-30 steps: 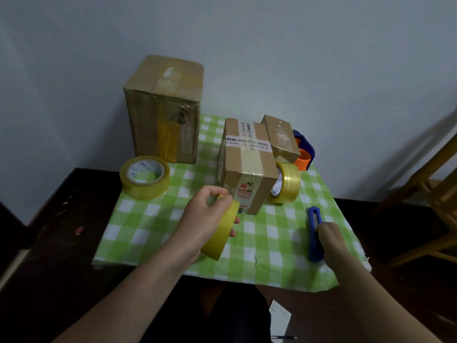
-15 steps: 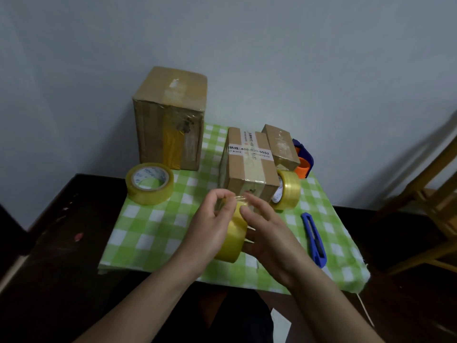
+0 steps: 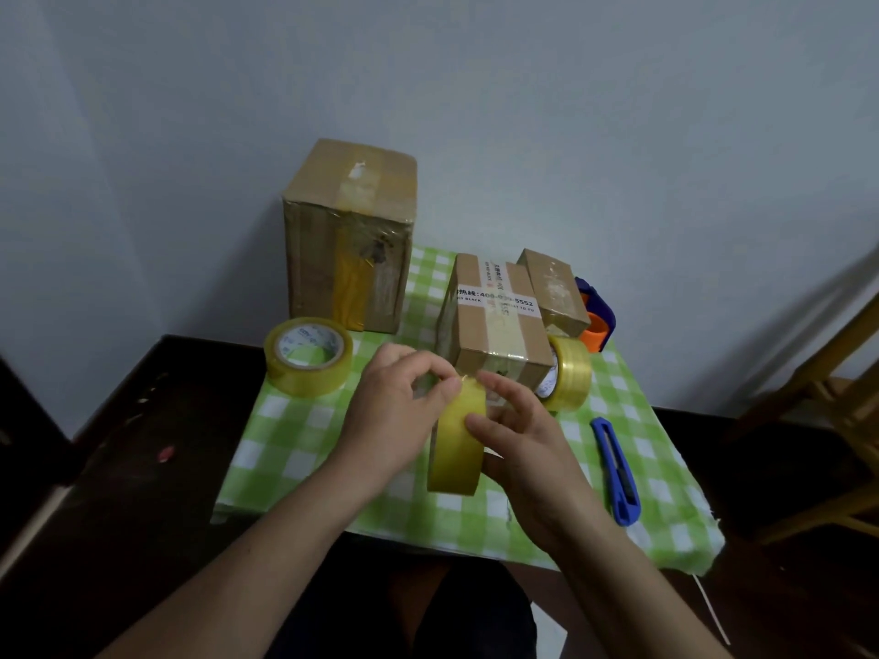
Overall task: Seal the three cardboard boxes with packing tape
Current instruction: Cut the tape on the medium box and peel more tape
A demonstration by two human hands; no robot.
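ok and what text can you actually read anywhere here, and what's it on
"热线:400-0" then "-5552", digits between lost in glare: white strip on the middle box.
"BLACK" under it, same strip; the rest blurred.
Vertical print on that box's top: too small.
Blue print inside the flat tape roll: blurred.
Print inside the leaning tape roll: too small.
Held tape roll: none visible.

Right grip [image 3: 528,451] left the cutter [image 3: 617,473] — now on tape roll [image 3: 452,463].

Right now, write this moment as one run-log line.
left hand: pinches yellow packing-tape roll | right hand: holds same roll | blue utility knife: unheld
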